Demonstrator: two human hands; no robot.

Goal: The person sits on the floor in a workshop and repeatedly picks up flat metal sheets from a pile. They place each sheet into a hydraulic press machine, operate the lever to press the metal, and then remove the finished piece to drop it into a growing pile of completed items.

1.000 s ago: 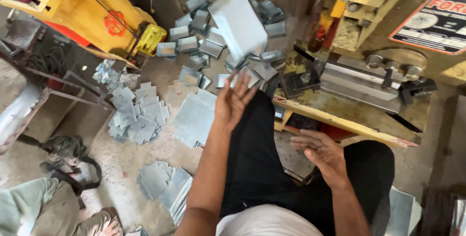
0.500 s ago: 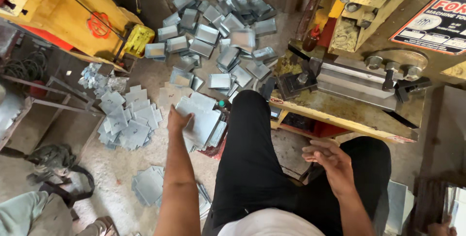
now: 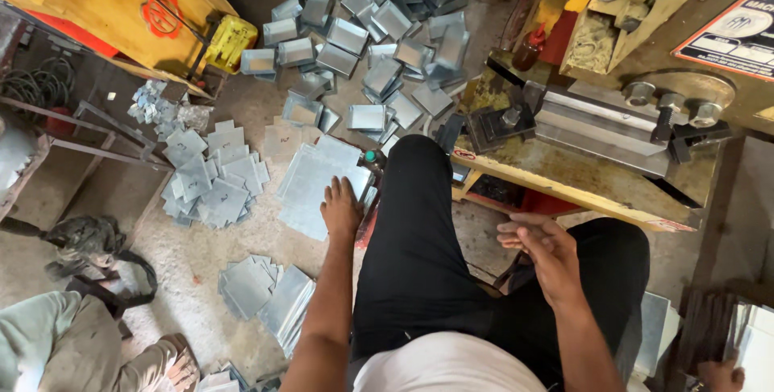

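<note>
My left hand (image 3: 340,208) reaches down to the floor and rests flat on a stack of flat grey metal sheets (image 3: 310,182) beside my left leg. Whether its fingers grip a sheet I cannot tell. My right hand (image 3: 542,248) hovers between my knees, fingers loosely apart, holding nothing, just below the front edge of the yellow press machine (image 3: 580,150). A pile of bent grey metal boxes (image 3: 375,29) lies on the floor ahead of my left knee.
More flat cut sheets lie at the left (image 3: 211,178) and lower left (image 3: 262,291). A yellow machine frame (image 3: 105,5) stands at the upper left. Another person's leg and foot (image 3: 89,348) show at the bottom left. Metal pieces (image 3: 750,336) sit at the lower right.
A bent piece that was in the air a second ago has landed out of sight in the pile. My left hand dropped from chest height down onto the flat sheet stack. My right hand barely moved.
</note>
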